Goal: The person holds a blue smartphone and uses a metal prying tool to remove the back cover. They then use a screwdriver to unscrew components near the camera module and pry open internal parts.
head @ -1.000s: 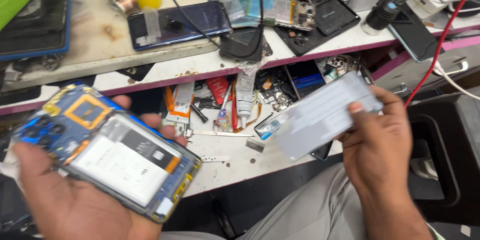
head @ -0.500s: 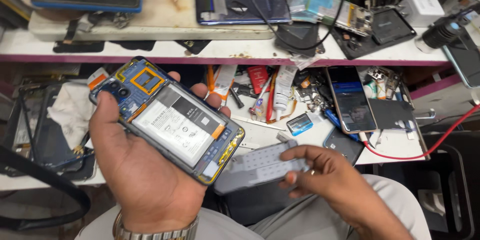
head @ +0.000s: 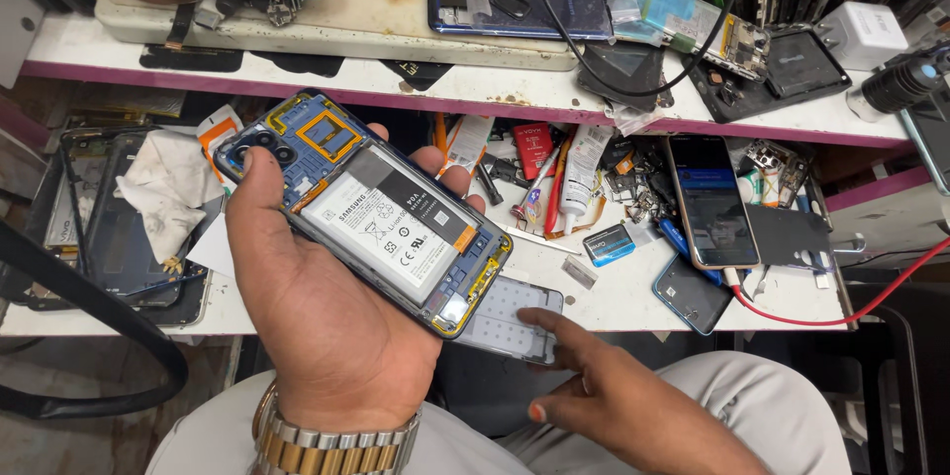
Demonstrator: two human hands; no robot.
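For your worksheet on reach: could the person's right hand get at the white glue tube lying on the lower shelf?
Probably yes: the right hand is free beside the grey back cover, and the white glue tube lies uncovered beyond it.

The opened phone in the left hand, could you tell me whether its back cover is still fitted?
No, the opened phone in the left hand shows its bare battery and blue inner frame.

Phone repair workshop, cluttered workbench (head: 633,302), dismantled phones (head: 515,0)
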